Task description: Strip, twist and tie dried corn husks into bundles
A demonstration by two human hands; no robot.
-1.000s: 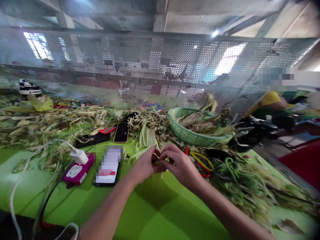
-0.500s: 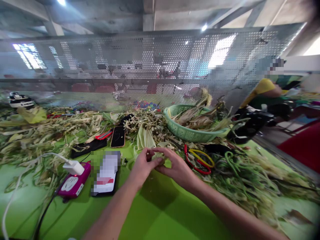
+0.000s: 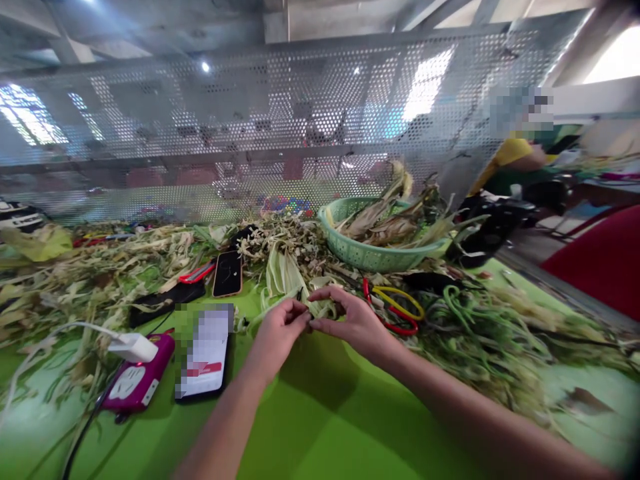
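Observation:
Above the green table my left hand [image 3: 281, 335] is closed, its thumb and fingers pinched together on something too small to make out. Facing it, my right hand [image 3: 353, 325] has its forefinger and thumb apart, the thumb tip close to the left fingertips. Pale strips of corn husk [image 3: 325, 308] show in the gap of the right hand; whether it touches them I cannot tell. Just behind the hands, a broad pale husk leaf [image 3: 283, 272] lies on the heap. Red-handled and yellow-handled tools [image 3: 395, 308] lie right of my right hand.
A green plastic basket [image 3: 380, 257] holds dried husks. A phone with a lit screen [image 3: 205, 353], a dark phone [image 3: 227, 275] and a magenta power strip [image 3: 140, 380] with a white charger lie left. Husk scraps [image 3: 480, 333] spread right. A person in yellow [image 3: 515, 153] sits beyond.
The view has shifted slightly to the right. The pale greenish piece between my hands no longer shows there. My left fingers have drawn together, and the right forefinger and thumb stand apart.

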